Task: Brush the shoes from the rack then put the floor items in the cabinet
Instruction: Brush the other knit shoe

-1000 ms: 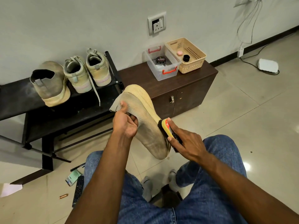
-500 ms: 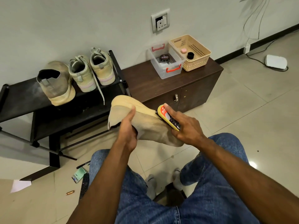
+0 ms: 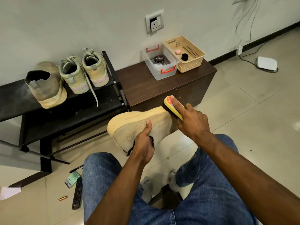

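The brushing step is judged under way: the tan knit shoe (image 3: 139,125) is held mid-air at centre by the left hand (image 3: 144,143), its grip curled round the collar, while the yellow brush (image 3: 172,108), clasped in the right hand (image 3: 193,120), is pressed against the toe at two o'clock, so another stroke along the upper is called for before the remote (image 3: 77,194) and other floor items at seven o'clock are gathered.

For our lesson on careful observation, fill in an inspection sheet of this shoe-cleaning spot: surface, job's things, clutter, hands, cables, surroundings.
Surface: tiled floor, glossy.
Job's things: tan shoe held in the air; brush on its end; three shoes on the black rack; cabinet doors shut.
Clutter: remote, pen, green packet, small copper piece on floor.
Hands: left hand grips shoe; right hand grips brush.
Cables: cord to white box.
Surroundings: wall socket; clear tub, basket on cabinet.
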